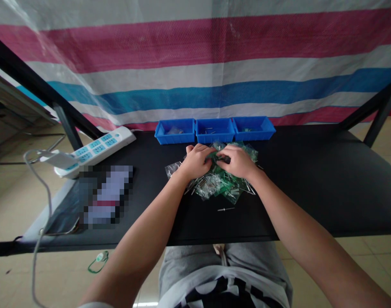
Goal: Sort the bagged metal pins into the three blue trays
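Observation:
A heap of small clear and green plastic bags [226, 182] mixed with thin metal pins that look like pop rivets lies before me on the black table. My left hand [198, 162] is on the heap's left side, fingers bent inward and closed. Facing it, my right hand [236, 162] curls its fingers towards the thumb on the right side. The fingertips of both nearly meet over green plastic; what they pinch is hidden. One loose rivet [226, 209] lies apart, nearer the front edge.
Three blue bins [214, 137] stand in a row behind the heap, with a few small items inside. To the left are a white power strip [97, 149] with a plugged-in cable and a blurred-out flat object [108, 194]. A striped sheet [195, 98] hangs behind the table [326, 184].

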Demonstrator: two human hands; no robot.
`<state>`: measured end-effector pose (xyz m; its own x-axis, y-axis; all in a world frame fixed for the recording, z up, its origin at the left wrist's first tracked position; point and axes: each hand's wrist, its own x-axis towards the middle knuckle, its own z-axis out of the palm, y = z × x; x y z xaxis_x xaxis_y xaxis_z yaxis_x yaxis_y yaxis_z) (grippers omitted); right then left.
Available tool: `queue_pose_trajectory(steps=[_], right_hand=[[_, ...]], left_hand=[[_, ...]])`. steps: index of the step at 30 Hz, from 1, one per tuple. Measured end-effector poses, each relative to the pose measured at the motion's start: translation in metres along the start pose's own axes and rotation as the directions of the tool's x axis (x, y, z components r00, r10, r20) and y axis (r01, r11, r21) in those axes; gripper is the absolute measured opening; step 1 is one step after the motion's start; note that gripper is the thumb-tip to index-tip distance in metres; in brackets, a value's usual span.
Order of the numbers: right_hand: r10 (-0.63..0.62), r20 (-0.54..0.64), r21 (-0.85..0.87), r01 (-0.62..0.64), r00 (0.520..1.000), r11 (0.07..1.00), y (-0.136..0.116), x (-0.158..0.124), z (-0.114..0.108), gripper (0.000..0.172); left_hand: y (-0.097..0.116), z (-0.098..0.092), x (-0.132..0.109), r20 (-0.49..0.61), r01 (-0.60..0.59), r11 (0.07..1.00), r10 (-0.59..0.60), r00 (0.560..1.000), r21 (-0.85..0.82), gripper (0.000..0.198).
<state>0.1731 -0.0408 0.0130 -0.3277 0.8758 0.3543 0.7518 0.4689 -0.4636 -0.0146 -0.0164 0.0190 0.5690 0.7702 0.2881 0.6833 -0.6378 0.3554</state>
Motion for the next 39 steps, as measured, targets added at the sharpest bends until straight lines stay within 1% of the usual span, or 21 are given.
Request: queue_pose_trajectory(steps=[3, 5, 9, 15, 17, 20, 22, 24, 27, 30, 33, 36, 38, 39], right_hand=[[-0.044, 0.016, -0.024, 0.045, 0.999, 0.999, -0.001, -0.001, 0.004, 0.022], [-0.074, 0.022, -0.03, 0.074, 0.997, 0.997, 0.0, -0.002, 0.007, 0.022], [-0.085, 0.032, -0.033, 0.086, 0.996, 0.996, 0.002, -0.001, 0.008, 0.019], [-0.083, 0.061, -0.031, 0.085, 0.995, 0.996, 0.001, 0.0, 0.01, 0.017], [-0.072, 0.036, -0.044, 0.074, 0.997, 0.996, 0.0, 0.0, 0.01, 0.017], [-0.062, -0.032, -0.057, 0.06, 0.998, 0.997, -0.001, 0.0, 0.012, 0.018], [-0.057, -0.094, -0.057, 0.052, 0.994, 0.997, -0.001, 0.0, 0.012, 0.02], [-0.054, -0.18, -0.05, 0.045, 0.982, 0.998, -0.002, 0.0, 0.011, 0.02], [-0.059, -0.327, -0.026, 0.053, 0.943, 0.998, -0.003, 0.001, 0.007, 0.02], [-0.069, -0.422, 0.012, 0.081, 0.904, 0.997, -0.007, 0.001, 0.002, 0.019], [-0.1, -0.451, 0.047, 0.135, 0.887, 0.99, -0.011, 0.001, -0.002, 0.019], [-0.139, -0.457, 0.067, 0.189, 0.879, 0.98, -0.013, 0.001, -0.003, 0.019], [-0.141, -0.448, 0.088, 0.201, 0.883, 0.976, -0.014, 0.001, -0.003, 0.018], [-0.133, -0.44, 0.103, 0.198, 0.888, 0.975, -0.014, 0.0, -0.003, 0.018]], left_hand=[[-0.003, 0.006, 0.0, 0.002, 0.035, 0.999, -0.034, 0.999, -0.033, 0.06], [-0.006, 0.009, 0.0, 0.008, 0.05, 0.997, -0.05, 0.999, -0.05, 0.064], [-0.01, 0.011, 0.0, 0.023, 0.048, 0.997, -0.046, 0.999, -0.062, 0.065], [-0.009, 0.01, 0.0, 0.025, 0.044, 0.998, -0.043, 0.999, -0.048, 0.061], [-0.008, 0.01, 0.001, 0.022, 0.04, 0.998, -0.039, 0.999, -0.047, 0.059], [-0.009, 0.011, 0.0, 0.007, 0.033, 0.998, -0.033, 0.999, -0.057, 0.057], [-0.009, 0.01, 0.0, -0.002, 0.028, 0.998, -0.028, 1.0, -0.056, 0.056], [-0.008, 0.009, 0.0, -0.017, 0.014, 0.999, -0.015, 1.0, -0.045, 0.054], [-0.003, 0.007, 0.0, -0.109, -0.048, 0.998, 0.044, 0.993, -0.029, 0.042], [0.003, 0.008, 0.0, -0.237, -0.12, 0.992, 0.11, 0.965, -0.029, 0.029], [0.007, 0.012, 0.001, -0.323, -0.171, 0.982, 0.138, 0.936, -0.076, 0.021], [0.008, 0.015, 0.001, -0.377, -0.182, 0.971, 0.111, 0.92, -0.157, 0.016], [0.009, 0.015, 0.001, -0.398, -0.195, 0.96, 0.102, 0.912, -0.202, 0.017], [0.011, 0.015, 0.001, -0.409, -0.207, 0.953, 0.101, 0.907, -0.222, 0.02]])
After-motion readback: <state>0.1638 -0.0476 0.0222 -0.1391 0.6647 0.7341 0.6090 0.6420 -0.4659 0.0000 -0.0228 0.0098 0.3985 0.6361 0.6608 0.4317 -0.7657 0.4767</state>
